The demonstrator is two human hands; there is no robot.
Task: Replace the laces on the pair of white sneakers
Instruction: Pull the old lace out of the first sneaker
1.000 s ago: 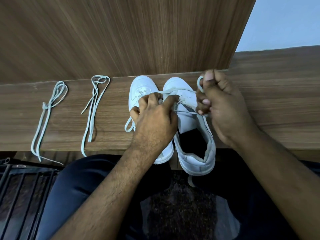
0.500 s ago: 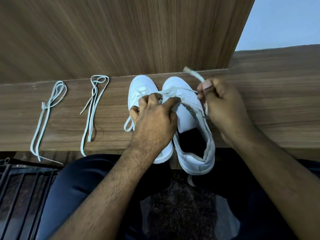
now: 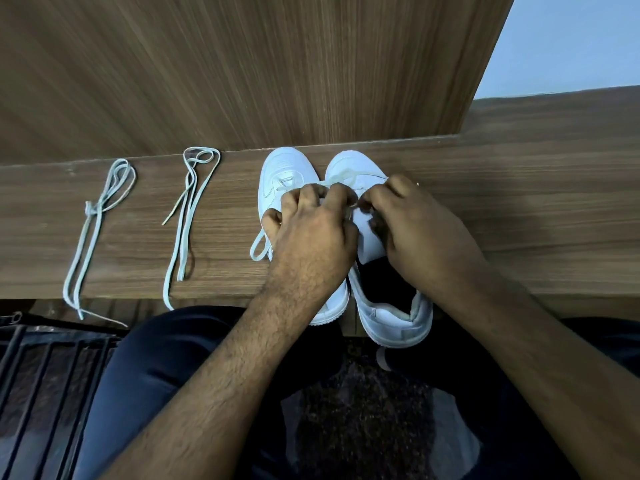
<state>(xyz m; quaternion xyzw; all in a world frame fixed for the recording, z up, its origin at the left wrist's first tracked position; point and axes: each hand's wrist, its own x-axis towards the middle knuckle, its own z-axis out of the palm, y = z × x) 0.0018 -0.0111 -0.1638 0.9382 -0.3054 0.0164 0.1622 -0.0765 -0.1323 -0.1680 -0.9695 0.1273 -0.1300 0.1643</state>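
Two sneakers [image 3: 349, 237] stand side by side on the table [image 3: 519, 220], toes toward the panel [image 3: 242, 71] behind. The left hand [image 3: 311, 230] and right hand [image 3: 415, 230] meet above them. Left of the hands lie two loose laces [image 3: 188, 216], well apart.

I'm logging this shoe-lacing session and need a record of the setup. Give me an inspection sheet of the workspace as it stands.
Surface: wooden ledge, wood-grain panel behind.
Job's things: left sneaker and right sneaker side by side, toes toward the panel; a lace crosses the right sneaker's front. Two spare laces, one knotted, one loose, lie left of the sneakers.
Clutter: nothing seen.
Hands: left hand and right hand both pinch the lace over the right sneaker.
Cables: nothing seen.
Surroundings: dark metal grille lower left; pale wall upper right.
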